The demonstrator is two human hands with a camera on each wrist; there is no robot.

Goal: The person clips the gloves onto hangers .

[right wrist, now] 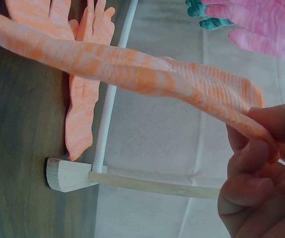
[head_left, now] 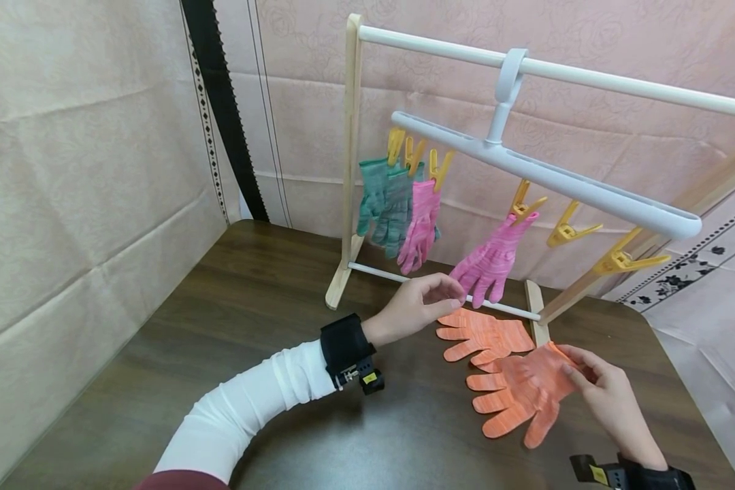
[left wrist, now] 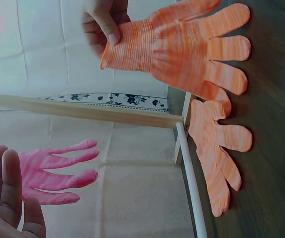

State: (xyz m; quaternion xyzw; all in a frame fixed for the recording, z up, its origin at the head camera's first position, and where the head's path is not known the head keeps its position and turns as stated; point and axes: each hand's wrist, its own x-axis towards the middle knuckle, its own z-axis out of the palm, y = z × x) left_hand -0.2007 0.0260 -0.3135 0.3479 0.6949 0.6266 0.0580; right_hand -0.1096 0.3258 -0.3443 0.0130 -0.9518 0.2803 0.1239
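Narrow pinch could slip

At head-view four o'clock, the right hand [head_left: 606,391] pinches an orange glove [head_left: 517,391] by its cuff [head_left: 557,364]; the left hand [head_left: 416,304], fingers relaxed, holds nothing. That edge-only grip might drop it onto the surface [head_left: 416,435].

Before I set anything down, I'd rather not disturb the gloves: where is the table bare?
The table is bare between the left cloth and the white sleeve, and nearer, between that sleeve and the orange glove in the right hand. It is crowded by the rack's right foot, where another orange glove lies.
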